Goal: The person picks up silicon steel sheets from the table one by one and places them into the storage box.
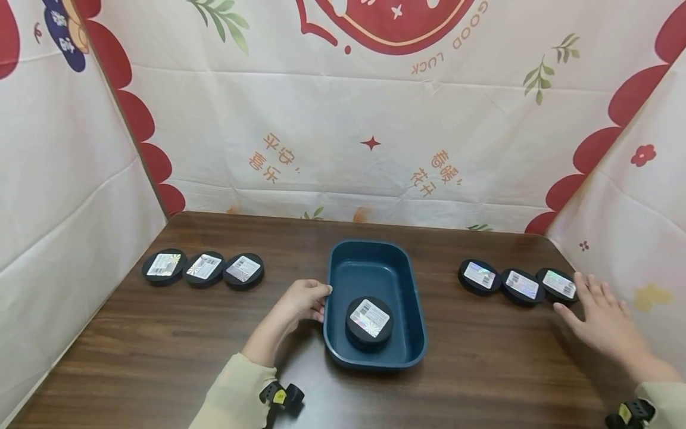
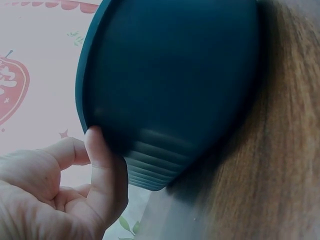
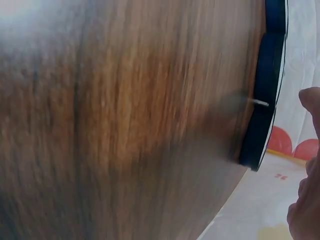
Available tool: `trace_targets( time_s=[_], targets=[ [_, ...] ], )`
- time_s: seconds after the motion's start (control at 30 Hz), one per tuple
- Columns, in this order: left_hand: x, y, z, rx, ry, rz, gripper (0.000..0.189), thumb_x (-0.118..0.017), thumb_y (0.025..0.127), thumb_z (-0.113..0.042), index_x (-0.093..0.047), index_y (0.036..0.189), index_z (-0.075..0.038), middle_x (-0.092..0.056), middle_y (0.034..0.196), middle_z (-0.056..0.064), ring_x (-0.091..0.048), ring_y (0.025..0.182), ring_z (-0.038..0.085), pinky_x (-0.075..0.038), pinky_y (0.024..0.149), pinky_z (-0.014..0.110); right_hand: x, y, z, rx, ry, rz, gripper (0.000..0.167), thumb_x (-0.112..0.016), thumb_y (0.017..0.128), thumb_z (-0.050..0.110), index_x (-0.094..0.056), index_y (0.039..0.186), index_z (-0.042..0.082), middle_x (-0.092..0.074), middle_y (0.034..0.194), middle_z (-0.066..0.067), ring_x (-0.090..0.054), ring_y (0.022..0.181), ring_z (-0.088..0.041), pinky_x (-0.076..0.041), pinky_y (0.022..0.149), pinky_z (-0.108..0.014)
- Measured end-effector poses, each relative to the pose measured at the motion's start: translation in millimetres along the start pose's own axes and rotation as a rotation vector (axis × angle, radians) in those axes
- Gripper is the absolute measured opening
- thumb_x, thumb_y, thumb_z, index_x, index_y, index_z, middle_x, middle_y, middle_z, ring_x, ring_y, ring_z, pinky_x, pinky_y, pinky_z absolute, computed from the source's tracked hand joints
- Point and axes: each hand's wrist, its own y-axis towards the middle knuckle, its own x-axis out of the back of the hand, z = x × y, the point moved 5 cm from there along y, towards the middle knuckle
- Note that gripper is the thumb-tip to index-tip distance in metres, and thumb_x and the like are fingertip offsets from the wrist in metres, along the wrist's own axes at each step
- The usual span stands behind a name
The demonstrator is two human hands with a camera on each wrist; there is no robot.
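A dark blue rectangular tray [image 1: 418, 310] stands mid-table, and inside it toward the near end lies a black round disc [image 1: 369, 322] with a barcode label on top. My left hand [image 1: 301, 305] pinches the tray's left rim between thumb and finger; in the left wrist view, the thumb [image 2: 100, 150] meets the edge of the tray [image 2: 175, 75]. My right hand [image 1: 605, 316] is spread, fingers straight, beside the rightmost black disc [image 1: 557, 285] of a row of three. Whether its fingertips touch that disc, I cannot tell. The right wrist view shows this row's discs [image 3: 267, 70] edge-on.
Three more labelled black discs, including one at the row's inner end [image 1: 243, 271], sit side by side at the table's left. The brown wooden table [image 1: 134, 357] is bounded by printed white cloth [image 1: 332, 119] at the back and both sides.
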Motion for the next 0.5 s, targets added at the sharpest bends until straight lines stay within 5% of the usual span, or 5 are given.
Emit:
trace_targets(
  time_s=[0.3, 0.5],
  targets=[
    [-1.0, -1.6, -2.3, -0.009, 0.014, 0.002, 0.022, -0.053, 0.091, -0.012, -0.055, 0.094, 0.009, -0.049, 0.065, 0.005, -0.048, 0.051, 0.012, -0.046, 0.046, 0.020, 0.6, 8.4, -17.4, -0.013, 0.024, -0.031, 0.088, -0.050, 0.093, 0.040, 0.004, 0.142, -0.010, -0.004, 0.139, -0.044, 0.005, 0.130, -0.056, 0.000, 0.097, -0.073],
    [0.1, -2.4, -1.7, -0.002, 0.009, 0.002, 0.023, -0.053, 0.091, -0.012, -0.055, 0.097, 0.010, -0.049, 0.065, 0.005, -0.048, 0.051, 0.012, -0.046, 0.045, 0.020, -1.0, 21.0, -19.6, -0.010, 0.034, 0.021, 0.089, -0.050, 0.094, 0.040, 0.006, 0.142, -0.010, -0.003, 0.139, -0.044, 0.003, 0.130, -0.056, -0.004, 0.097, -0.072]
  ],
)
